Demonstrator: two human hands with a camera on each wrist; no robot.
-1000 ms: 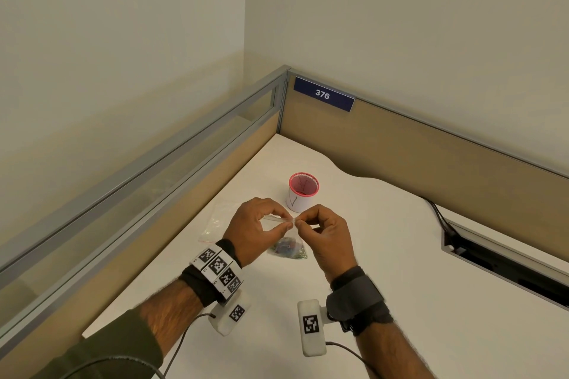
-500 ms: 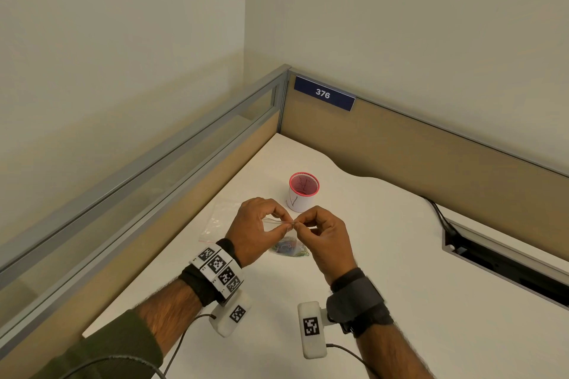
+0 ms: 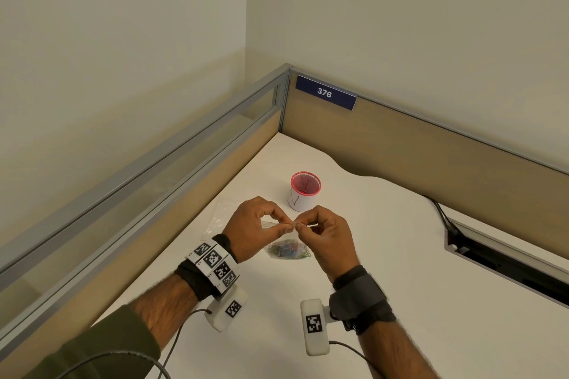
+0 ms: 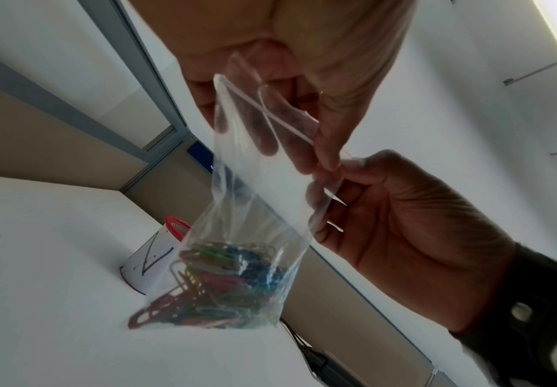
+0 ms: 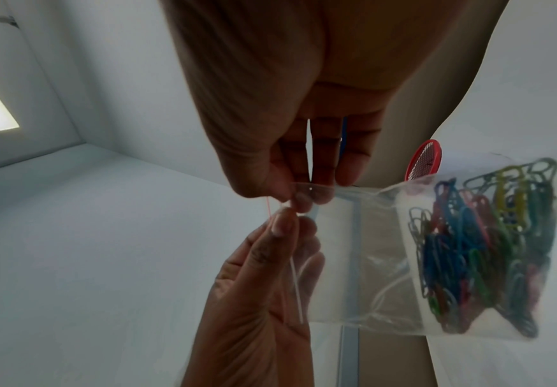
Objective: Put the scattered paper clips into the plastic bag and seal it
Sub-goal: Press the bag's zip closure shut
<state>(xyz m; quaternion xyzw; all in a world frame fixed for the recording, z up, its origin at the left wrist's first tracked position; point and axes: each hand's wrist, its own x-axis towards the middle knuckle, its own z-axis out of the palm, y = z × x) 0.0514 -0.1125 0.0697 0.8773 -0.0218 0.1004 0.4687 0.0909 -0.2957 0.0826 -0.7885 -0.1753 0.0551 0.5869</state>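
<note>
We pinch zip-lock bag [image 4: 263,183] top w/ left hand [image 3: 252,224] and right hand [image 3: 326,234], fingers clamped on strip. Risk: uneven pressure leaves seal gaps; paper clips [image 4: 217,282], at 6 o'clock, could spill.

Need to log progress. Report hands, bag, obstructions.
Left hand and right hand pinching bag top strip. Paper clips inside, seal unconfirmed. Red-rimmed cup behind, not obstructing.

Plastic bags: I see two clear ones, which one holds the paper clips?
The clear plastic bag pinched at its top by the left hand and right hand holds the coloured paper clips. The other clear bag lies flat on the white desk, apparently empty.
</note>
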